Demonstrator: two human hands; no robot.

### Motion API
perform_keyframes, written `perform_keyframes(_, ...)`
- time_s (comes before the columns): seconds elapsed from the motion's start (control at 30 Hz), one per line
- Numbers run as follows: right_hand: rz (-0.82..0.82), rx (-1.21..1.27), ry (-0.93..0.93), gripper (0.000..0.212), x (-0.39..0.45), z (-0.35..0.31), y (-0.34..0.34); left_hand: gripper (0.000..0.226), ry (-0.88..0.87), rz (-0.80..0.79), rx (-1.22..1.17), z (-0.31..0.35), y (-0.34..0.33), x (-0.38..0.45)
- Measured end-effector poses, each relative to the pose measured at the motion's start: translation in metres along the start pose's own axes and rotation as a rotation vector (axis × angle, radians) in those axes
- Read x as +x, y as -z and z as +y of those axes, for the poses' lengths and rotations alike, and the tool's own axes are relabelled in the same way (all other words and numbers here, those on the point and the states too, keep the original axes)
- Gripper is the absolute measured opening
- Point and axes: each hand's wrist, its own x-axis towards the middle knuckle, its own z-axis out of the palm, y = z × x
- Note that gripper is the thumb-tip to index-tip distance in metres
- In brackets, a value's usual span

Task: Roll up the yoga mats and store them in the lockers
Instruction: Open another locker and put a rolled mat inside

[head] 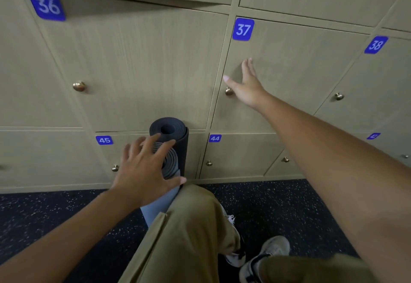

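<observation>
Two rolled yoga mats stand on end against the lockers: a dark one (pixel 172 128) behind and a grey-blue one (pixel 170 160) in front, wedged by my raised knee. My left hand (pixel 142 167) rests on top of the grey-blue roll with fingers spread and straight. My right hand (pixel 246 84) lies flat with straight fingers on the door of locker 37 (pixel 289 71), just above its brass knob (pixel 228 91). The door of locker 36 (pixel 133 60) hangs ajar, with a dark gap along its top edge.
Tan lockers numbered 38 (pixel 375 45), 45 (pixel 104 140) and 44 (pixel 214 138) surround them, each with a small brass knob. Dark speckled floor (pixel 44 216) lies below. My khaki trouser leg (pixel 189 227) and sneakers (pixel 262 258) fill the lower middle.
</observation>
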Motion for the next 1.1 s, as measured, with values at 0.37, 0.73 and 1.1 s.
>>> perform_keyframes(0.37,-0.012,0.035,-0.122,0.091,-0.074,0.065,0.003,0.114,0.082,-0.085,-0.062,0.002,-0.024,-0.013)
perform_keyframes(0.73,-0.003,0.103,-0.303,0.089,-0.171,0.159,0.047,0.104,-0.059,-0.057,-0.113,0.077,0.002,-0.011)
perform_keyframes(1.1,0.146,0.252,-0.483,0.082,-0.255,0.247,0.095,0.101,-0.287,-0.123,-0.134,0.204,0.002,0.049)
